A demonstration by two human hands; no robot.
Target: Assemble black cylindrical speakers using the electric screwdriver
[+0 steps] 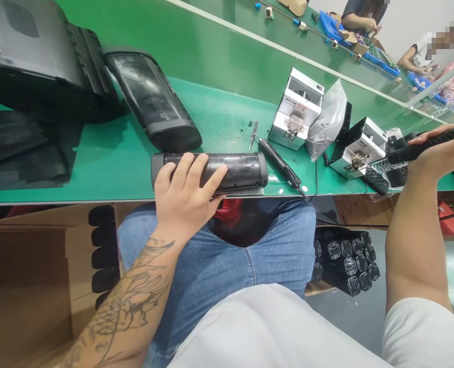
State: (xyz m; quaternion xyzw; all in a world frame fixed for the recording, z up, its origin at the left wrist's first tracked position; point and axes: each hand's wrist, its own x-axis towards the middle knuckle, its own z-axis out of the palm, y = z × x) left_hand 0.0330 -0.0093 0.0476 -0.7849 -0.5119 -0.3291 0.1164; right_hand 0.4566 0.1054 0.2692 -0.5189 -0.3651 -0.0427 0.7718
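While the left hand (184, 197) lies with fingers spread over the dark grey cylindrical mesh-covered speaker (227, 171) at the near edge of the green bench (108, 163), pinning it on its side, the right hand (441, 148) is closed around a black rod-like power screwdriver (422, 145) held well off to the right; this looks like a fastening step in preparation; the next move likely calls for bringing the tool's tip squarely to the speaker, the left hand keeping it from rolling.
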